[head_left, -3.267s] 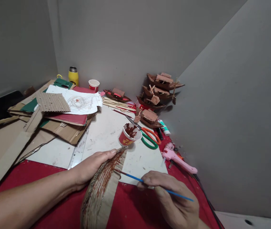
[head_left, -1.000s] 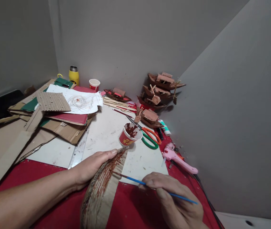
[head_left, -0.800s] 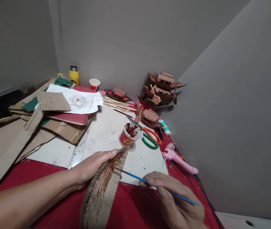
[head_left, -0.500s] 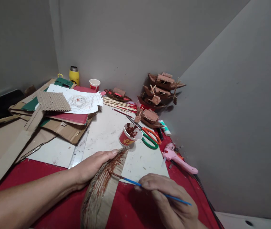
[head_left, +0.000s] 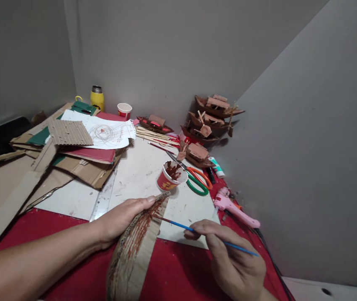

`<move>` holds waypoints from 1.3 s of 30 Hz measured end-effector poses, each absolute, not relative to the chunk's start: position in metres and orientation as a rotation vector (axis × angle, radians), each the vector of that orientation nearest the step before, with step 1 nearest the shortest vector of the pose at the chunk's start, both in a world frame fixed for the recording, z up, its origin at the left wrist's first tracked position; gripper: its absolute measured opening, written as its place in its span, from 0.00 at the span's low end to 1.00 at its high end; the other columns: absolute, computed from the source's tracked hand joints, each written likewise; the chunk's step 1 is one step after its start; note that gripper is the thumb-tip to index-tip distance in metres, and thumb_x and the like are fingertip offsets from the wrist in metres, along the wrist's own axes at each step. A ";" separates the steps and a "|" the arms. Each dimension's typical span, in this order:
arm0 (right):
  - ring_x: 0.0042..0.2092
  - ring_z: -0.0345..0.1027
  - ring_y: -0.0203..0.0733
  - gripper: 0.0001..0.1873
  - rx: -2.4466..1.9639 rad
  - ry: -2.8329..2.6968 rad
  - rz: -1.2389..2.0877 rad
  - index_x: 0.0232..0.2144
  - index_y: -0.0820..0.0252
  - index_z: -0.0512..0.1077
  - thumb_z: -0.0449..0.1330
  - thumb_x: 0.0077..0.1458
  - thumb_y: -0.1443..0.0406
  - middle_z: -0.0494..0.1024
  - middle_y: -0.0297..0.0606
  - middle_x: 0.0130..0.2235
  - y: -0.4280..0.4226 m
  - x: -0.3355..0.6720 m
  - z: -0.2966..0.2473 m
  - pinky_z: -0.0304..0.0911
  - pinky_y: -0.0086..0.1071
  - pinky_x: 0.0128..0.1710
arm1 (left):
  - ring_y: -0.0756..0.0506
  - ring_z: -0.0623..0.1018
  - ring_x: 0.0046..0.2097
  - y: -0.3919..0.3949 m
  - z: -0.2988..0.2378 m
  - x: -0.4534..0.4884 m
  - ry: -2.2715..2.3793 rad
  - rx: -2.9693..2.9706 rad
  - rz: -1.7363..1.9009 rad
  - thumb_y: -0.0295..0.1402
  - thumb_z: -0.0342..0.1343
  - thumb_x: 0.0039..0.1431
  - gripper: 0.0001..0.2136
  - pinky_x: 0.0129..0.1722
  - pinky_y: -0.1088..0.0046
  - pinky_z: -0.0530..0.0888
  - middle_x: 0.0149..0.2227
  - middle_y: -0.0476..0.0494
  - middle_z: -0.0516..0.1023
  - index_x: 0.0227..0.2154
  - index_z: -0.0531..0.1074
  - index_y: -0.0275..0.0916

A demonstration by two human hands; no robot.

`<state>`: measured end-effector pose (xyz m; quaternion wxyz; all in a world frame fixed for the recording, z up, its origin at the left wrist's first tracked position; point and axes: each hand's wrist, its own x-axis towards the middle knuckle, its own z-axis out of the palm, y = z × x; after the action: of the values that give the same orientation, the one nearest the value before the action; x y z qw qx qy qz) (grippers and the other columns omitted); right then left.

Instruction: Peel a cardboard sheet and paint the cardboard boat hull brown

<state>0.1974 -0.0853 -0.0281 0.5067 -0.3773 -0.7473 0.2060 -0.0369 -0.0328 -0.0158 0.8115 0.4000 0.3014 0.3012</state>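
Observation:
My left hand point(head_left: 120, 219) is wrapped round the far side of a curved cardboard boat hull point(head_left: 132, 251), holding it up off the red table point(head_left: 178, 276). Brown paint streaks cover the hull's upper part. My right hand point(head_left: 231, 263) pinches a thin blue-handled paintbrush point(head_left: 197, 232), whose tip touches the painted area near the hull's top. A red paper cup of brown paint point(head_left: 170, 176) stands just beyond the hull on a white board point(head_left: 140, 175).
Orange-and-green scissors point(head_left: 197, 179), a pink glue gun point(head_left: 233, 207) and a glue stick point(head_left: 217, 168) lie at the right. Finished brown model boats point(head_left: 211, 121) stack against the wall. Cardboard sheets and papers point(head_left: 71, 146) pile at the left, with a yellow flask point(head_left: 97, 99) behind.
My right hand has slid the brush tip up along the hull towards its top. My left hand and the hull have stayed in place.

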 end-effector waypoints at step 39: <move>0.29 0.75 0.40 0.07 -1.065 -1.173 0.406 0.34 0.60 0.73 0.61 0.57 0.62 0.79 0.37 0.30 -0.052 0.207 -0.006 0.69 0.31 0.25 | 0.41 0.71 0.57 -0.028 -0.020 -0.040 0.764 0.768 0.716 0.46 0.56 0.57 0.19 0.57 0.68 0.63 0.53 0.47 0.76 0.47 0.76 0.42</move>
<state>0.2073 -0.0522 -0.0065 0.6841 -0.4749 -0.5231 0.1811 -0.0404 -0.0283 -0.0203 0.7964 0.3577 0.3559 0.3336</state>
